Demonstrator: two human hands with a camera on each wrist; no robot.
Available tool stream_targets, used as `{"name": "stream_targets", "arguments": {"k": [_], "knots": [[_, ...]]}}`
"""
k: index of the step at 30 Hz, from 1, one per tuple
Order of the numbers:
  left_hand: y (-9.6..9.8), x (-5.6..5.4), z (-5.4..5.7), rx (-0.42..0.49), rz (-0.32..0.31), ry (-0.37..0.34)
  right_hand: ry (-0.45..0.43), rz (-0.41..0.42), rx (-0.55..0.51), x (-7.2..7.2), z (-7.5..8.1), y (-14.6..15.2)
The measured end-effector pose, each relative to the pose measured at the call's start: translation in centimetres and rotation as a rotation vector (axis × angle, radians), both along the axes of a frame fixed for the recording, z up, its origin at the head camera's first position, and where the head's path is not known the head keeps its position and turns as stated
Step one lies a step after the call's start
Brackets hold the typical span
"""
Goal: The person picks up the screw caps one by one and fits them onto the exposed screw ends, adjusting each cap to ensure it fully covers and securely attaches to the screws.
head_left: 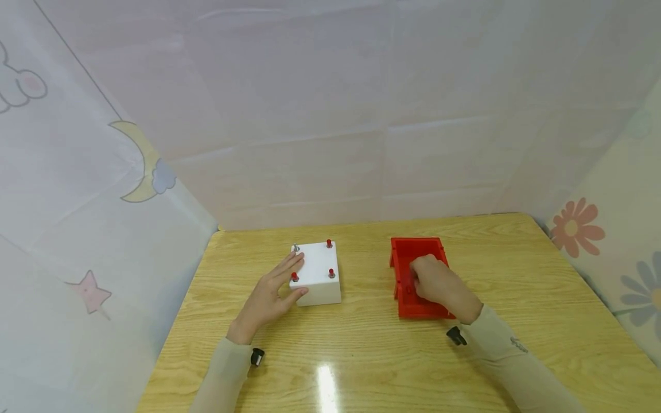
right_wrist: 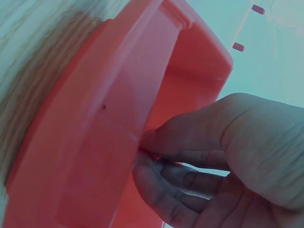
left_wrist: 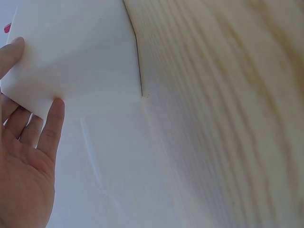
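Note:
A white box stands on the table, with a metal screw post at each top corner. Red caps cover three of the posts; the far left post is bare metal. My left hand holds the box at its left side, thumb on the front face and fingers along the left edge. Inside the red bin, my right hand has thumb and index finger brought together. A small red cap shows between those fingertips, mostly hidden by them.
The wooden table meets a pale cloth backdrop at its far edge. The bin stands to the right of the box with a gap between them. Black wrist mounts sit beside both sleeves.

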State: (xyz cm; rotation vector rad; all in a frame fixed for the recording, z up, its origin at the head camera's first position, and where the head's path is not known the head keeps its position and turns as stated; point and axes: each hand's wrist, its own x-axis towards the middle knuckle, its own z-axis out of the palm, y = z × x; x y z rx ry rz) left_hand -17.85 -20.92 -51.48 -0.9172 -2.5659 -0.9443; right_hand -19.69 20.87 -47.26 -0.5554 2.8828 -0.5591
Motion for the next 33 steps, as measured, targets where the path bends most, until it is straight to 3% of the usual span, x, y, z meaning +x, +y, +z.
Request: {"name": "stream_targets", "arguments": {"k": [6, 17, 25, 33], "knots": [[-0.01, -0.02, -0.02, 0.016, -0.009, 0.033, 0.036, 0.027, -0.003, -0.34, -0.12, 0.06], [-0.12, -0.07, -0.06, 0.037, -0.011, -0.019, 0.175, 0.034, -0.052, -0.36, -0.2, 0.17], [-0.15, -0.1, -0.03, 0.036, -0.013, -0.014, 0.199, -0.021, -0.122, -0.43, -0.1, 0.26], [-0.08, -0.01, -0.05, 0.038, -0.018, -0.003, 0.238, -0.014, -0.126, -0.54, -0.08, 0.34]]}}
